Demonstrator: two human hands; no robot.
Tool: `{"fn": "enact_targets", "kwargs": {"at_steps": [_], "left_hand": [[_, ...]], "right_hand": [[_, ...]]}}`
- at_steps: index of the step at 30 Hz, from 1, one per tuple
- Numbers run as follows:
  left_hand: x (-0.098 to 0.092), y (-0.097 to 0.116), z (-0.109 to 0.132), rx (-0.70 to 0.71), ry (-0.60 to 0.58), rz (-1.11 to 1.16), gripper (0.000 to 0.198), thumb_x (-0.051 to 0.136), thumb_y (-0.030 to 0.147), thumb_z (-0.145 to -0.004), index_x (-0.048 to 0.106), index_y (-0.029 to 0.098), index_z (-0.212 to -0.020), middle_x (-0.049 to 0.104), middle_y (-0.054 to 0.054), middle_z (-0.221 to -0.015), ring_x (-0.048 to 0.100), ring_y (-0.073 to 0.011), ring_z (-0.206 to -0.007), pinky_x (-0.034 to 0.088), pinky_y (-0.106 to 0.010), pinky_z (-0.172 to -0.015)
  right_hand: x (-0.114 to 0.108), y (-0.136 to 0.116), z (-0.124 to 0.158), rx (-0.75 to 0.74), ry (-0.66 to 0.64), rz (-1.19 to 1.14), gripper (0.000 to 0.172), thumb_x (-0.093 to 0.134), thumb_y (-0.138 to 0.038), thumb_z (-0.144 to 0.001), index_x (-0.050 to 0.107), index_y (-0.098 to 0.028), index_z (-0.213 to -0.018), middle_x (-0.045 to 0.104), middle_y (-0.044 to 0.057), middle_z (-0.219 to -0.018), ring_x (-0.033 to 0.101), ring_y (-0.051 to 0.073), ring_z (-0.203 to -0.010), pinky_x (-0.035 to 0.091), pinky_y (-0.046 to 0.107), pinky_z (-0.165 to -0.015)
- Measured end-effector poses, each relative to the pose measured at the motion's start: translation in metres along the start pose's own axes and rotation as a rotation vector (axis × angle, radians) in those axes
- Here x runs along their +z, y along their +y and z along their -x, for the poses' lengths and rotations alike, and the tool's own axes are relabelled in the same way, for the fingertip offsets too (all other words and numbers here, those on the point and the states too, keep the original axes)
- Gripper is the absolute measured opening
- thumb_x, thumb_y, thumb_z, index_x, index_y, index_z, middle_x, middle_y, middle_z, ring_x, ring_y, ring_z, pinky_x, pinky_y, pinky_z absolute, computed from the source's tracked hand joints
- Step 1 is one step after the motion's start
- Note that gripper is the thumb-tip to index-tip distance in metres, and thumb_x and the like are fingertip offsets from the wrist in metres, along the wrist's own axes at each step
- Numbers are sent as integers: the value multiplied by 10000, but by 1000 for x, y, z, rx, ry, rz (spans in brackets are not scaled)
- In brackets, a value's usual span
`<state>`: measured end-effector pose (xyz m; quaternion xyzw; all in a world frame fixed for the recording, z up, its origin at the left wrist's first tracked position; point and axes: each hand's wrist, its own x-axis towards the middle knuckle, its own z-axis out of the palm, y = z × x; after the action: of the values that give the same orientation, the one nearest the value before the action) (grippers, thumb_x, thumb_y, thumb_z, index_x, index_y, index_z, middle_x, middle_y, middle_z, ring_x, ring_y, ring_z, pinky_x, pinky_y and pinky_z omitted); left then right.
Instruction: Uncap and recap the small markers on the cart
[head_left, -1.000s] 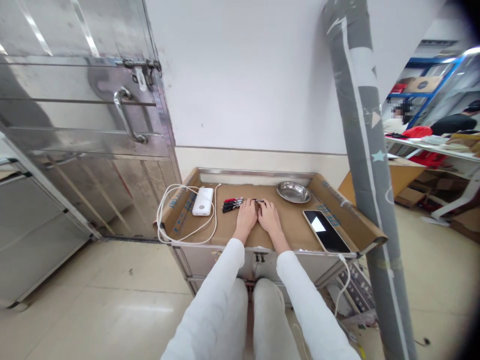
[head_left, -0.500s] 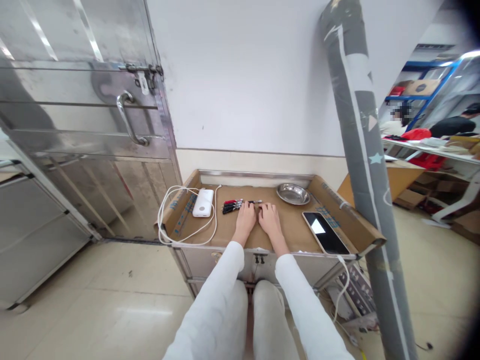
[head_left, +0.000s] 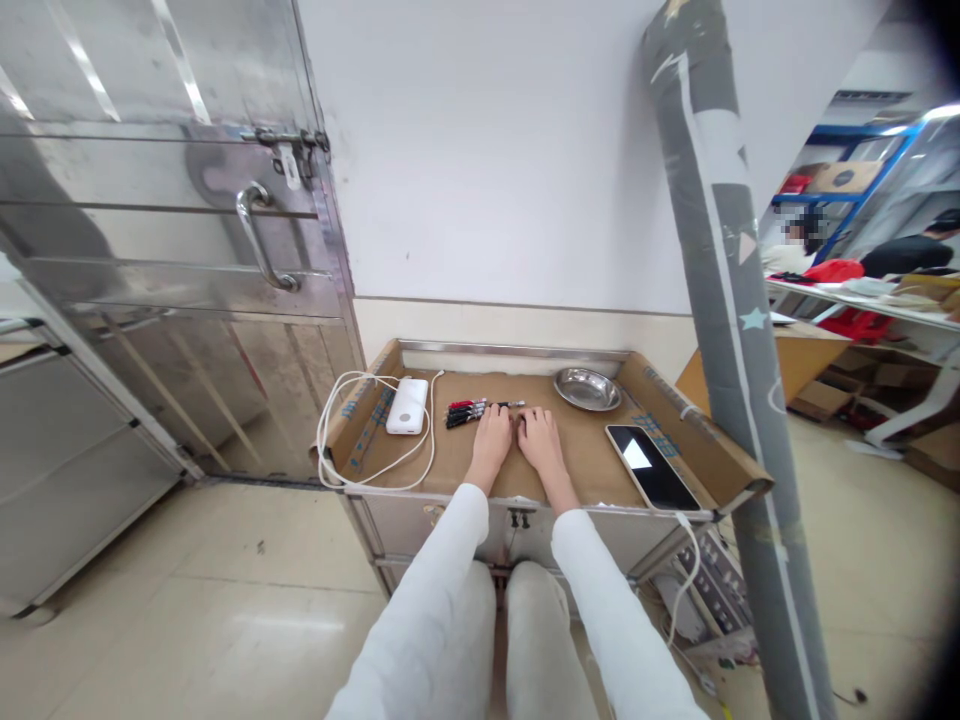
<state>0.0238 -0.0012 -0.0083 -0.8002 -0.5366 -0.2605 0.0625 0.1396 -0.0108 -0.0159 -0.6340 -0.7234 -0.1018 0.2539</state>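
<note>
Both my hands rest on the brown cardboard top of a metal cabinet (head_left: 465, 468), side by side with a small gap between them. My left hand (head_left: 493, 438) lies against the right end of several black and red pens (head_left: 463, 413), its fingertips partly over them. My right hand (head_left: 540, 437) is just right of it, fingers bent down onto the cardboard. Whether anything is under the fingers of either hand is too small to tell. A round steel dish (head_left: 587, 388) sits behind and right of my right hand.
A white power bank (head_left: 407, 406) with a looped white cable is at the left. A phone (head_left: 652, 467) lies at the right. A tall grey wrapped roll (head_left: 739, 330) leans beside the cabinet. Two people are at a far table (head_left: 870, 300).
</note>
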Motion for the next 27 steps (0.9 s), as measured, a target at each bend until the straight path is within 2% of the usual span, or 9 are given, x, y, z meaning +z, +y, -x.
{"fn": "enact_targets", "kwargs": {"at_steps": [17,27], "left_hand": [[2,-1,0,-17,-28,51,154,453,251,-922,522,146,-1010,575,-103,-1014,538,-229,-990,430,-361,-873],[1,-1,1,-50,-86,69,150,406,202,-927,515,142,-1011,582,-103,-1040,551,-214,-999,419,-334,-869]], "right_hand": [[-9,-5,2,51,-95,31,257,395,-193,-904,594,-187,-1066,572,99,-1063,465,219,-983,313,306,-840],[-5,-2,2,54,-80,1,242,405,-199,-902,606,-201,-1037,579,84,-1055,461,216,-980,305,303,-832]]}}
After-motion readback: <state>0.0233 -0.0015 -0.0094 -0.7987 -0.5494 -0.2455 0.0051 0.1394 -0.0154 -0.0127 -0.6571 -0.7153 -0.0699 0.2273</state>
